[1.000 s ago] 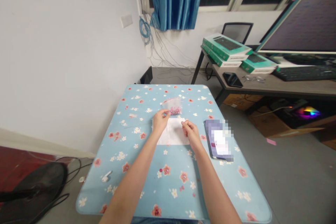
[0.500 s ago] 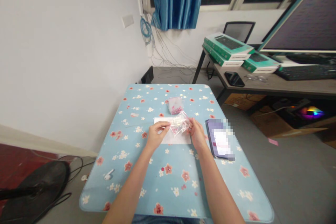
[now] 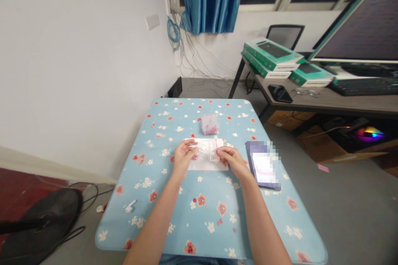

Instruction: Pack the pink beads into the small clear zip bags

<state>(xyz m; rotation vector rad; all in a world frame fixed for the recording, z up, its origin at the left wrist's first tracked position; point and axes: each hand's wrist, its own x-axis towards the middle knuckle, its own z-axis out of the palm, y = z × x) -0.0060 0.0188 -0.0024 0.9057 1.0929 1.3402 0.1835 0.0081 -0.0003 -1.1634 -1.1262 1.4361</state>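
Observation:
My left hand [image 3: 184,158] pinches one side of a small clear plastic bag [image 3: 206,150]. At the bag's other side, near a pinkish strip, my right hand [image 3: 232,160] has its fingers closed on the edge. Some small pink bits show by my left fingertips; whether they are inside the bag I cannot tell. Under the bag lies a white sheet of paper [image 3: 207,167] on the blue flowered table [image 3: 174,223]. Just beyond the paper sits another clear bag [image 3: 210,125] with pink pieces in it.
A phone [image 3: 263,165] lies to the right of my right hand, its screen lit. A white earbud [image 3: 130,206] is at the front left. Green keyboard boxes [image 3: 270,58] and a monitor [image 3: 360,25] stand on the desk at right; a wall [image 3: 77,70] borders the left.
The clear bag has been lowered and flattened over the paper. My right hand has turned from upright to reaching leftward, fingers now on the strip end.

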